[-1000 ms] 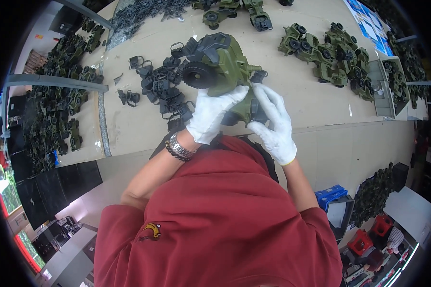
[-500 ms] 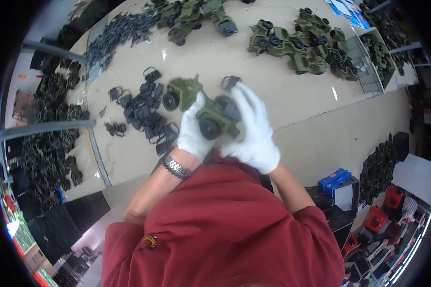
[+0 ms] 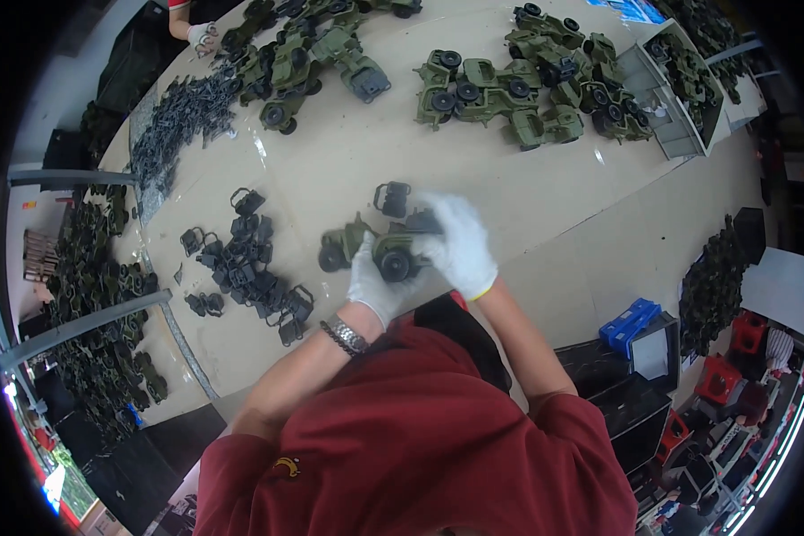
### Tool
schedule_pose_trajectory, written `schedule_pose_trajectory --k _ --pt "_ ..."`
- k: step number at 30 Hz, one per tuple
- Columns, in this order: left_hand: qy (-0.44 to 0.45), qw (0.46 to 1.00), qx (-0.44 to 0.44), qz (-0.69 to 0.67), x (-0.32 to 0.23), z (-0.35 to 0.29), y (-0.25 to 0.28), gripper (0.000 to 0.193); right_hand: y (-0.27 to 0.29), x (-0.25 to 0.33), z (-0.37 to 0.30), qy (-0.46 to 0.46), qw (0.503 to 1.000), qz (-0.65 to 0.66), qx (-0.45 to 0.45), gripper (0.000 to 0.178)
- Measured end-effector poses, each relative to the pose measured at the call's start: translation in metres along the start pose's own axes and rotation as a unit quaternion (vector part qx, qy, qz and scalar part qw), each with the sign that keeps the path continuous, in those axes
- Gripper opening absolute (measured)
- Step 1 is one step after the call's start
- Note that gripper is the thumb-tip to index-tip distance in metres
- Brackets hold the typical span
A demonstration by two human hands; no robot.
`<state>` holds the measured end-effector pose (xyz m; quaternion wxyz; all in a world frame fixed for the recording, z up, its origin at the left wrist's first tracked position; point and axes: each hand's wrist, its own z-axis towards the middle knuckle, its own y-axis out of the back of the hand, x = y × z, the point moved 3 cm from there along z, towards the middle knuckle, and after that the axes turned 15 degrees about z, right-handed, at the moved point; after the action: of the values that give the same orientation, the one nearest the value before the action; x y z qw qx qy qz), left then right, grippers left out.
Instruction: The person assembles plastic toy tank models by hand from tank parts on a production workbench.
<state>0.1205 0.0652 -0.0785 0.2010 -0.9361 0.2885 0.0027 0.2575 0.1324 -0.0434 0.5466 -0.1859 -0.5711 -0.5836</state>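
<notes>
A green toy jeep with dark wheels is in front of my body, held above the table. My left hand, in a white glove, is closed around its near side beside a wheel. My right hand, gloved too and partly blurred, closes on the jeep's right end. Thumb and fingers lie either side of a dark grey part there. Just beyond the jeep, a loose dark grey bracket-like part lies on the table. A heap of similar dark parts is left of my left hand.
Green toy jeeps stand in groups along the far side of the table. Small grey pieces are piled at far left, near another person's gloved hand. A grey bin holds more green pieces at far right.
The jeep has turned to lie more level, and my right hand has closed in on its right end. The view has shifted, bringing another person's hand into sight at far left.
</notes>
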Motion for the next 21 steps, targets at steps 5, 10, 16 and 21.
schedule_pose_trajectory --k 5,10,16,21 --pt "-0.167 0.982 0.012 0.088 -0.140 0.018 -0.053 0.049 0.115 -0.161 0.038 -0.270 0.909 -0.296 -0.117 0.066" --pt "-0.385 0.897 0.160 0.145 -0.305 0.013 -0.108 0.075 0.118 -0.207 0.067 -0.378 0.867 -0.320 -0.058 0.068" --pt "-0.437 0.861 0.081 0.247 -0.285 0.015 -0.101 0.081 0.112 -0.230 0.057 -0.326 0.897 -0.263 -0.140 0.056" --pt "-0.268 0.889 0.071 0.364 -0.167 0.032 -0.050 0.063 0.111 -0.183 0.010 -0.184 0.953 -0.126 -0.204 0.050"
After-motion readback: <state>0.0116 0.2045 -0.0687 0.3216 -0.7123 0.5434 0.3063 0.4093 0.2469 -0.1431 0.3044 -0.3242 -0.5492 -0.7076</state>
